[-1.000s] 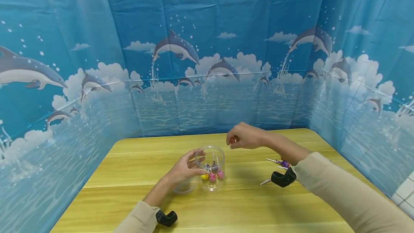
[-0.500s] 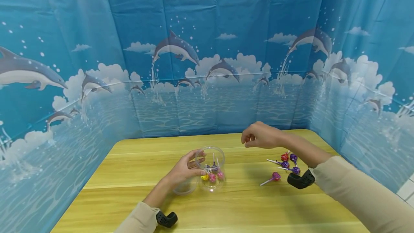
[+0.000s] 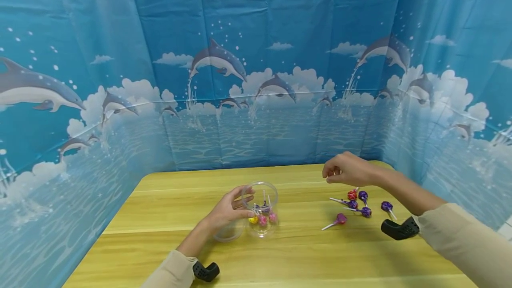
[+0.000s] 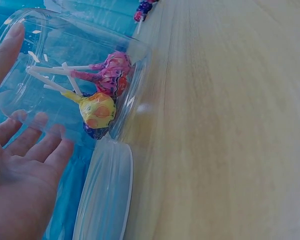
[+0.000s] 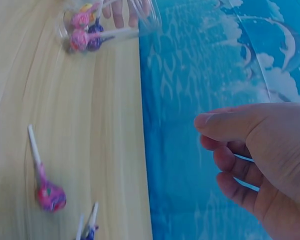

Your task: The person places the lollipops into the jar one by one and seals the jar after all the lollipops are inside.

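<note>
My left hand [image 3: 227,210] holds a clear plastic jar [image 3: 262,234] upright on the table, thumb on the near side and fingers round the back. Inside the jar, with sticks pointing up, are a yellow lollipop [image 4: 97,111], pink lollipops [image 4: 114,75] and a dark blue one, partly hidden. A clear round lid [image 4: 105,195] lies beside the jar, under the left hand. To the right, my right hand [image 3: 347,170] hangs above the table with loosely curled fingers and nothing in them. Below it lie a red lollipop [image 3: 352,195], a pink-purple lollipop [image 3: 341,219] and several purple lollipops [image 3: 366,211].
A yellow wood-grain table [image 3: 168,217] bears everything. Behind it and at its sides hangs a blue curtain [image 3: 256,137] with dolphins. One purple lollipop [image 3: 386,206] lies apart on the right, near the right wrist's black camera mount [image 3: 400,229].
My right hand has moved rightward from near the jar to above the loose lollipops, uncovering more of them. The left hand and the jar have stayed in place.
</note>
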`<act>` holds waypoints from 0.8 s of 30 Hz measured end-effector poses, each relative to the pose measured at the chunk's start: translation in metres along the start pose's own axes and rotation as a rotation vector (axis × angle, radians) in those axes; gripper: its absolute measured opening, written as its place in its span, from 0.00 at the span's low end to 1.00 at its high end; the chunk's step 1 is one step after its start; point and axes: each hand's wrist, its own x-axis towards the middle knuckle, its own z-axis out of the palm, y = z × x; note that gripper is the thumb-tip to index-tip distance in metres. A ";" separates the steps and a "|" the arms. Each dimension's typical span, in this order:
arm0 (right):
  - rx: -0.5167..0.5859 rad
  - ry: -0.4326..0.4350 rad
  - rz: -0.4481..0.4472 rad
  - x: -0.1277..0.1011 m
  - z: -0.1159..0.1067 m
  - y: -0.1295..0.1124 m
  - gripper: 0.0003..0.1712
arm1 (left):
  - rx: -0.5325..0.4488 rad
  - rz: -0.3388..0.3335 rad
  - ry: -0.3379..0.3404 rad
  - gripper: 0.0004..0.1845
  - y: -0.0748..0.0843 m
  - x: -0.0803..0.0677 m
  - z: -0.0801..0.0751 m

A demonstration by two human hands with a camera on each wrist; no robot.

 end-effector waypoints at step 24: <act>-0.026 0.095 0.086 -0.088 0.011 0.061 0.04 | -0.021 -0.012 0.005 0.39 -0.001 0.000 0.001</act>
